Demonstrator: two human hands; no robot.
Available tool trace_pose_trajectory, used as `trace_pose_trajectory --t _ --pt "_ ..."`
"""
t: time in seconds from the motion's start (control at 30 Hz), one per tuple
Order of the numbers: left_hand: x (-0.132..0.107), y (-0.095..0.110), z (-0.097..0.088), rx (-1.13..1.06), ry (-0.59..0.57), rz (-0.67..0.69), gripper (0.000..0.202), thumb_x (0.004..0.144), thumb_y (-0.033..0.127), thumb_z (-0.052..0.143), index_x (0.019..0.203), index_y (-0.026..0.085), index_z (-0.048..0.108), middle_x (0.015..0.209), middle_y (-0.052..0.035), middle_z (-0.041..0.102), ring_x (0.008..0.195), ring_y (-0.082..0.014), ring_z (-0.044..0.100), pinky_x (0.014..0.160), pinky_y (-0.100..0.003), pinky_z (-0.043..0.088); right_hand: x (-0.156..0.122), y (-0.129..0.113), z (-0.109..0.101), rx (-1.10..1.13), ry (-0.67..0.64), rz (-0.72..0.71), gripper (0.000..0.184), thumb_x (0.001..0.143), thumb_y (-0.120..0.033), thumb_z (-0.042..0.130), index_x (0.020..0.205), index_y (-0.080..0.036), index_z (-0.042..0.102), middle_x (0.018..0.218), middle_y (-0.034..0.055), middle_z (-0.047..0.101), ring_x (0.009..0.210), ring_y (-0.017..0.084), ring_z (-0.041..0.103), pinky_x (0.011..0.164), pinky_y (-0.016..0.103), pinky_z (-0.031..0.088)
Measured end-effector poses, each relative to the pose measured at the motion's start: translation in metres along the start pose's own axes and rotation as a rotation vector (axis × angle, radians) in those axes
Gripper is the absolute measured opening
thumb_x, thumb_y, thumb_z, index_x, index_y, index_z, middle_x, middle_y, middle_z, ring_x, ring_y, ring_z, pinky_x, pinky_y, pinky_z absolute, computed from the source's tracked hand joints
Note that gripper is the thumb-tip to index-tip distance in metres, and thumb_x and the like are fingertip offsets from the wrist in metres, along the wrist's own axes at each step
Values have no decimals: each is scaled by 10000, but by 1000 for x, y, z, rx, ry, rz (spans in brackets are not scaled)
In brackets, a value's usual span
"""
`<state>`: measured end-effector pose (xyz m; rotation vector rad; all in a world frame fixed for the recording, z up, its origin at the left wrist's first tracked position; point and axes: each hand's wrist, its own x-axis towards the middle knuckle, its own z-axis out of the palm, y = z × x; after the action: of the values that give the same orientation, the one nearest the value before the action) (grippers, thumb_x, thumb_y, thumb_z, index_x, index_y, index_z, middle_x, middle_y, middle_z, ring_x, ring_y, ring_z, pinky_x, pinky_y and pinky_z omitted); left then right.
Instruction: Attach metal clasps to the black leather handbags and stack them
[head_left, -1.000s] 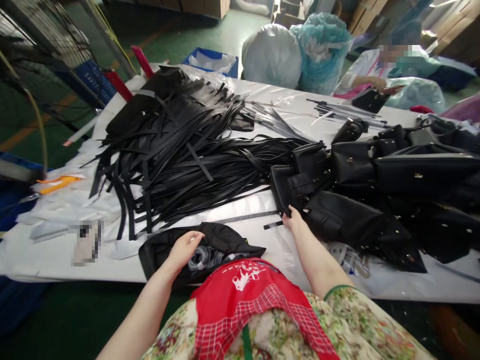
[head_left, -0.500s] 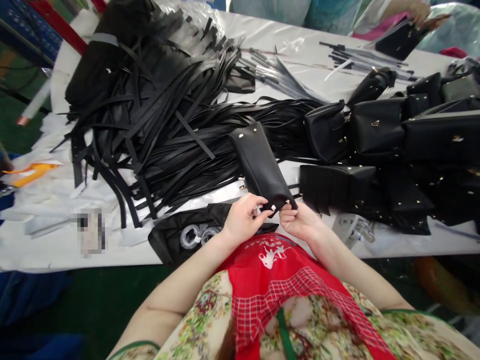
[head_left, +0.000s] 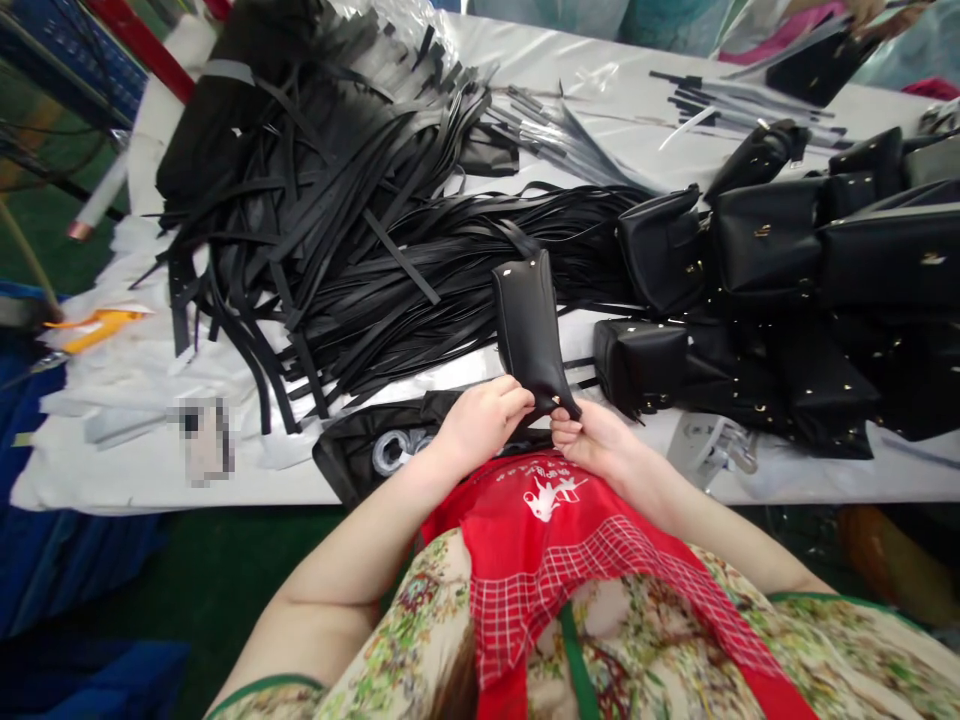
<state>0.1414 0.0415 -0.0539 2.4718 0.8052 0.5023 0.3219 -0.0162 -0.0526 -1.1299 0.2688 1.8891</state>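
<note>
A small black handbag [head_left: 529, 325] with gold-coloured studs at its corners lies between my hands, its narrow face turned up and its far end pointing away from me. My left hand [head_left: 487, 425] is closed at the bag's near left corner, thumb hidden. Fingers of my right hand [head_left: 589, 435] pinch the near right corner, beside a stud. Behind the bag spreads a thick heap of black straps [head_left: 360, 260]. Under and left of my left hand is a black bundle [head_left: 349, 455] with a clear ring-shaped roll [head_left: 394, 452] on it.
Several finished-looking black bags [head_left: 769, 240] crowd the table's right side. White sheets [head_left: 127, 370] and a blurred-out item [head_left: 204, 440] lie at left. Thin grey strips [head_left: 570, 140] lie farther back. Another person's hand [head_left: 900, 20] is at the far right, by a dark piece.
The handbag has turned more upright in view and its near end has shifted slightly. My left fingers have closed over the near left corner, where a stud showed before. The view has shifted slightly.
</note>
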Motion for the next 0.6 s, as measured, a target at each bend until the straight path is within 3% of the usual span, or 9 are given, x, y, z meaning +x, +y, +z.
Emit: trace_pose_trajectory --t 0.1,0.2,0.4,0.5,0.6 --pt "5 -2 -7 -42 -122 48 141 914 216 508 875 170 635 847 -37 617 779 -161 603 702 -270 473 -5 2 -1 -21 14 17 192 851 -9 388 773 -172 453 487 -69 424 341 30 344 353 122 282" --pt "3 0 -11 -120 -153 14 119 898 198 516 845 157 614 828 -41 605 766 -165 593 701 -283 473 -10 2 -1 10 44 29 210 860 -2 362 762 -169 444 482 -70 424 331 23 344 350 114 274" --pt "-6 15 -9 -562 49 -177 103 903 237 528 842 167 571 711 11 615 601 -98 564 606 -223 467 -14 -1 -2 141 20 101 207 865 1 346 804 -159 462 494 -61 444 326 29 352 340 114 301" --pt "-3 26 -1 -470 166 -183 90 868 227 585 936 179 619 767 5 647 675 -110 596 654 -231 485 -14 0 -2 156 -15 134 191 882 -22 353 840 -145 493 506 -52 461 338 34 379 349 117 322" --pt "4 31 5 -337 230 -112 201 864 204 593 1061 196 632 845 -15 654 773 -127 610 729 -249 498 -12 2 -2 130 -42 129 197 893 -37 357 815 -144 503 515 -47 471 346 27 390 360 110 323"
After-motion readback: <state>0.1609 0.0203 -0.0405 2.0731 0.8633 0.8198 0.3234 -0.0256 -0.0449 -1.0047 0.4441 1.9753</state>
